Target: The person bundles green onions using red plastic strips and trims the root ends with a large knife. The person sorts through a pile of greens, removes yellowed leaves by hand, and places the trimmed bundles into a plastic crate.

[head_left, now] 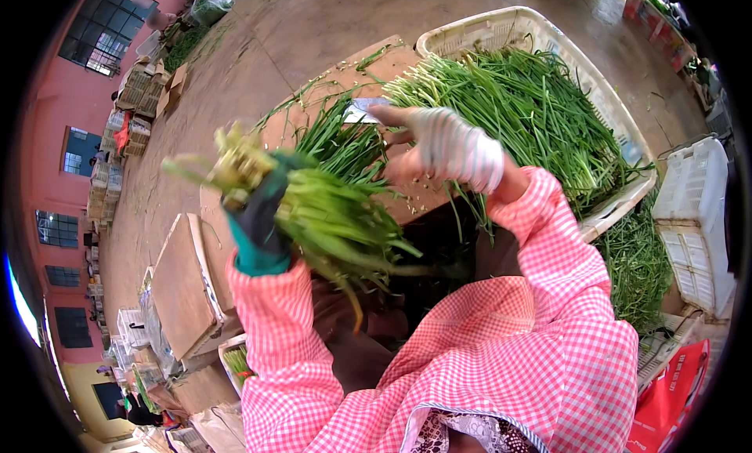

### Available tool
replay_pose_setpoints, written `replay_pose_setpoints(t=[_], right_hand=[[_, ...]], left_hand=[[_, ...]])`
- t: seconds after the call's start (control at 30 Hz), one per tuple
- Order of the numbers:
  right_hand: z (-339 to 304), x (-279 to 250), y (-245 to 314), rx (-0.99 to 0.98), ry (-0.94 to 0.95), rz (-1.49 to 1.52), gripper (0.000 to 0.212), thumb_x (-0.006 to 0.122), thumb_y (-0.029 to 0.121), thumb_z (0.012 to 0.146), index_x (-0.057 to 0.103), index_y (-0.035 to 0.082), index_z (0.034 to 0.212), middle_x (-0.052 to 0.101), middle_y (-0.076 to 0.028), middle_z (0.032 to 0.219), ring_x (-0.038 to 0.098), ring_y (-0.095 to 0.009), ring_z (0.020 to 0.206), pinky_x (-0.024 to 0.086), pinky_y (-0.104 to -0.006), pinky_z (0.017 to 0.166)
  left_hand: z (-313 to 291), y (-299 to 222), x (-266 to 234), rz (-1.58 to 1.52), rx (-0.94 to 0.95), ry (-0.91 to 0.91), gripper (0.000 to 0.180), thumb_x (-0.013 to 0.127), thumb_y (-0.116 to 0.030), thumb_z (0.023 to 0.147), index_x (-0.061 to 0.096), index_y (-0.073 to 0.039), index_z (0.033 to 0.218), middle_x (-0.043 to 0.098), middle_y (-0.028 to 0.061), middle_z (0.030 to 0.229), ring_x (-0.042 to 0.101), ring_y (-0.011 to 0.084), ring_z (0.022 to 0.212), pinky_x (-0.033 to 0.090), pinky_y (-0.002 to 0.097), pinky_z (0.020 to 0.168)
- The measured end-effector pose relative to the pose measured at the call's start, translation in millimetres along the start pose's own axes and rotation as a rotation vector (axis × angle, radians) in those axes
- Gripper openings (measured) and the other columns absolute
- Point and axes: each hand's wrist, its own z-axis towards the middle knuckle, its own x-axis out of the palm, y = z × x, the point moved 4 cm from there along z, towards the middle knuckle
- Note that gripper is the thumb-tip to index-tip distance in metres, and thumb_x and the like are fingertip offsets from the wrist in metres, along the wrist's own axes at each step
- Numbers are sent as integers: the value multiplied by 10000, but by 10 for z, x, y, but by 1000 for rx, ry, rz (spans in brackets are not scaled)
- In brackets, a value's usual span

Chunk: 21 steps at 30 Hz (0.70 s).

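My left hand (265,210), in a green and dark glove, grips a bunch of green chives (333,206) by its pale root end. The leaves hang toward the lower right, blurred by motion. My right hand (454,147), in a white striped glove with bare fingertips, hangs above the work board (407,61) with its fingers apart and nothing in them. Close to its fingertips lies a small pale flat piece (362,110) that I cannot make out. Loose chives (345,143) lie on the board. A big heap of chives (517,108) fills the white crate (548,31) at the right.
More greens (634,265) lie beyond the crate, beside a stacked white crate (697,218). A red bag (670,398) is at the lower right. At the left stands a brown board-topped box (184,284). Stacked crates (141,92) line the pink wall.
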Motion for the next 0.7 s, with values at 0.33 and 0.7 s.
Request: replay_pose_setpoints(t=[0.33, 0.7], right_hand=[[-151, 164, 776, 38, -581, 710, 656, 792, 143, 603, 478, 20, 1165, 615, -63, 1032, 567, -132, 930, 453, -280, 828], [-643, -485, 340, 396, -869, -550, 164, 627, 190, 716, 603, 85, 839, 625, -89, 683, 575, -246, 562, 469, -299, 550]], left_hand=[[88, -178, 1121, -92, 134, 143, 226, 596, -69, 787, 629, 39, 983, 640, 103, 974, 628, 195, 871, 512, 334, 770], [-1379, 118, 1348, -66, -485, 406, 595, 703, -58, 757, 419, 13, 1274, 503, 116, 1230, 474, 192, 1138, 368, 331, 991]])
